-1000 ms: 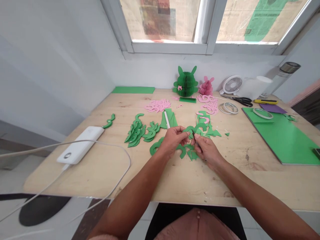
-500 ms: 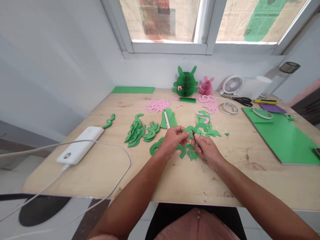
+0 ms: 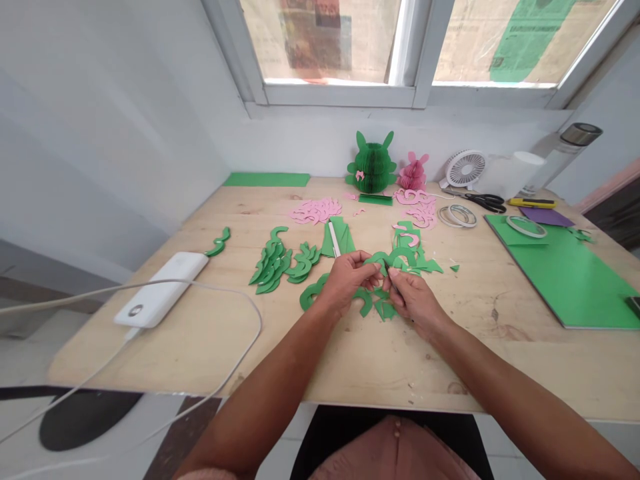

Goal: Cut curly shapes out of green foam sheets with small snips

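My left hand (image 3: pixel 349 280) is closed in a pinch on a curved green paper cutout (image 3: pixel 379 260). My right hand (image 3: pixel 411 293) is closed around a slim dark tool, mostly hidden by the fingers, whose tip meets the cutout; its kind I cannot make out. Under and beside the hands lie more curved green paper pieces (image 3: pixel 311 293) and green scraps (image 3: pixel 385 309). To the left are two heaps of green cutouts (image 3: pixel 271 261). A white pen-like stick (image 3: pixel 334 239) rests on folded green paper (image 3: pixel 345 233) just beyond my left hand.
A white power bank (image 3: pixel 163 288) with a looping cable is at the left. Pink cutouts (image 3: pixel 317 211), a green honeycomb paper figure (image 3: pixel 371 167) and a pink one (image 3: pixel 413 172) stand or lie behind. Tape rolls (image 3: pixel 461 216), scissors (image 3: pixel 487 202), a yellow cutter (image 3: pixel 531 203) and a green sheet (image 3: pixel 570 287) are right.
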